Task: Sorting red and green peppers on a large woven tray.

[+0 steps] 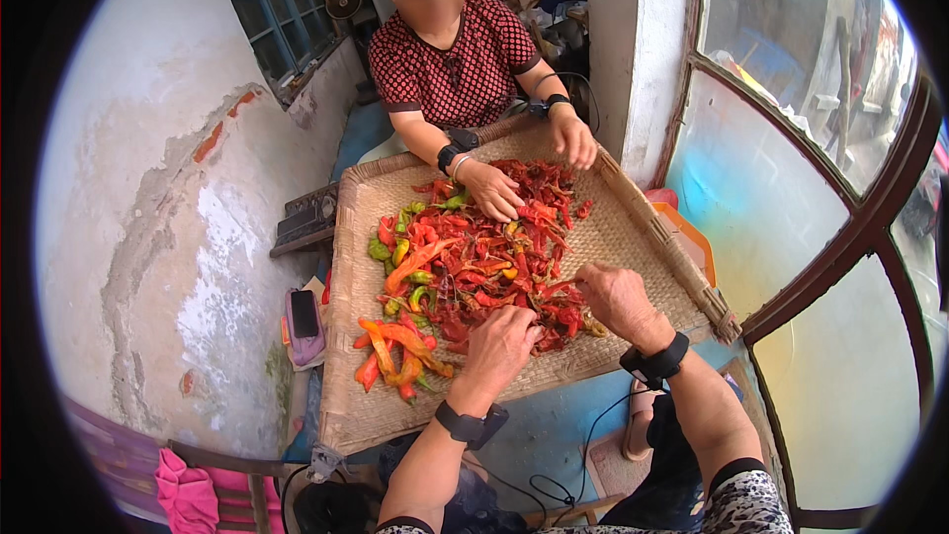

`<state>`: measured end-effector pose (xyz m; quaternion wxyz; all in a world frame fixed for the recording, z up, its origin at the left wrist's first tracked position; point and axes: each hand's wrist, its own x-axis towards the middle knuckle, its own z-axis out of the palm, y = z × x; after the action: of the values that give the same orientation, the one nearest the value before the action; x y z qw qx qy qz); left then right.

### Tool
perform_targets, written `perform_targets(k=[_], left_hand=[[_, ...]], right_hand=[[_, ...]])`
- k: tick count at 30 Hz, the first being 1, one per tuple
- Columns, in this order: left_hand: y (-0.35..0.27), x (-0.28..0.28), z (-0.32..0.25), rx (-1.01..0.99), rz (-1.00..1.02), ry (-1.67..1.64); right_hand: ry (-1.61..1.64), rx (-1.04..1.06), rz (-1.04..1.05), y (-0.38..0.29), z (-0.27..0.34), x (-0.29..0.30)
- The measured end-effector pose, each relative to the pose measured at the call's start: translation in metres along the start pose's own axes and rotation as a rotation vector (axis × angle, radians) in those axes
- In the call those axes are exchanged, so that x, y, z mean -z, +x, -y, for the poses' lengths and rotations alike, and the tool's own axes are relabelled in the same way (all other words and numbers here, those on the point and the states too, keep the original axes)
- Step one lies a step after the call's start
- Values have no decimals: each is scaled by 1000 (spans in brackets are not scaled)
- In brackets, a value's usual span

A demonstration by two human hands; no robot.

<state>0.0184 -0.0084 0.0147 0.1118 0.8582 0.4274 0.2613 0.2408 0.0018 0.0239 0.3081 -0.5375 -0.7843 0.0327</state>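
A woven tray (637, 267) holds a heap of red chili peppers (474, 237), many of them wrinkled. Green peppers (379, 248) lie along the heap's left side, and orange peppers (411, 345) are grouped at the tray's near left. My left hand (504, 341) rests at the heap's near edge with its fingers bent; whether a pepper is between them is hidden. My right hand (619, 304) pinches a thin red pepper (560, 286) by one end, over the heap's right side.
Across the tray a person (452, 67) reaches in, one hand (489, 189) on the heap, the other (574, 139) over the far right corner. A phone (303, 313) lies on a pouch at the left. Black cables (571, 489) hang below the tray. A framed glass panel (764, 156) stands at the right.
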Motion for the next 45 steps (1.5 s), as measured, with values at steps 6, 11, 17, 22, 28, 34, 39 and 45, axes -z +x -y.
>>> perform_targets(k=[6,11,17,22,28,34,39,45], left_hand=[[-6,-15,-2,-80,146,50],[-10,-21,-1,-109,172,106],[-3,-24,3,-98,150,143],[2,-13,8,-24,102,116],[2,4,7,16,41,104],[-4,1,7,4,36,103],[-7,3,5,36,76,133],[4,1,7,53,95,118]], right_hand=[[-216,-162,-406,6,-56,35],[-533,-303,-487,-2,-85,59],[-87,119,43,-6,-40,2],[-110,284,224,-7,-5,-43],[-133,255,295,0,5,-24],[242,98,29,-3,3,1],[216,-53,-341,8,-20,32],[-185,-350,-565,4,-84,63]])
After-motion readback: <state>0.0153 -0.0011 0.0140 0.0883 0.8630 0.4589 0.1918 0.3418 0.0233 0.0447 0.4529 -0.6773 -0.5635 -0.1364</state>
